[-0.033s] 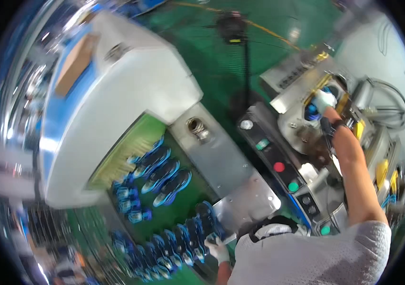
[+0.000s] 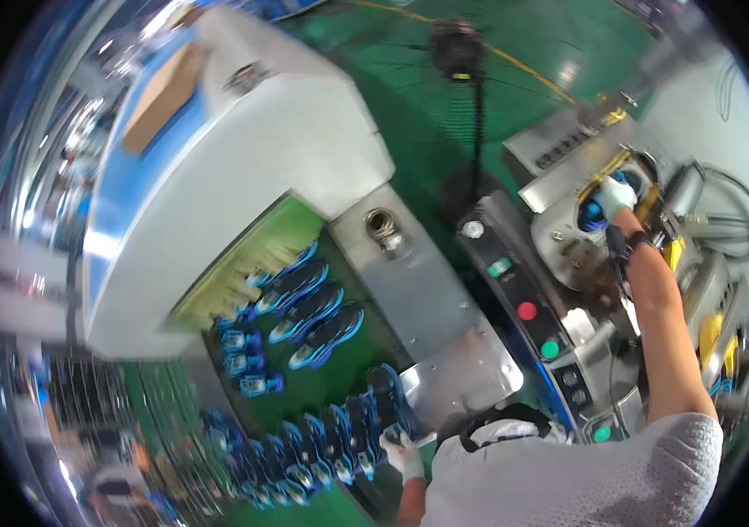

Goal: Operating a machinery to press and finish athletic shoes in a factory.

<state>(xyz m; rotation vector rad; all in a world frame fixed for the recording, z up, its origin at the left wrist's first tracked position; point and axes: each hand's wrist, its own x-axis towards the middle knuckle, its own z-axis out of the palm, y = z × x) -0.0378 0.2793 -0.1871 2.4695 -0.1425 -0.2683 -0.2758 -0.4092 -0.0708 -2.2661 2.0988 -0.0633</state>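
Note:
My left hand (image 2: pixel 405 457), in a white glove, has its fingers closed round the near end of a black shoe with blue edging (image 2: pixel 386 400). This shoe is the rightmost of a row at the lower edge of the green conveyor belt (image 2: pixel 331 382). Far to the right, my right hand (image 2: pixel 618 195), also gloved, reaches into the opening of a metal machine (image 2: pixel 563 249). Its fingers are bent over a blue and dark shoe (image 2: pixel 592 215) there, partly hidden by the glove.
More shoes (image 2: pixel 326 334) lie on the belt in front of a large white machine hood (image 2: pixel 243 167). A control panel (image 2: pixel 515 290) with red and green buttons stands between the belt and the metal machine. Behind it rises a black stand fan (image 2: pixel 457 53).
The whole view has shifted, so the hood, panel and machine sit slightly further right and the belt a little higher. Both hands stay at the same shoes.

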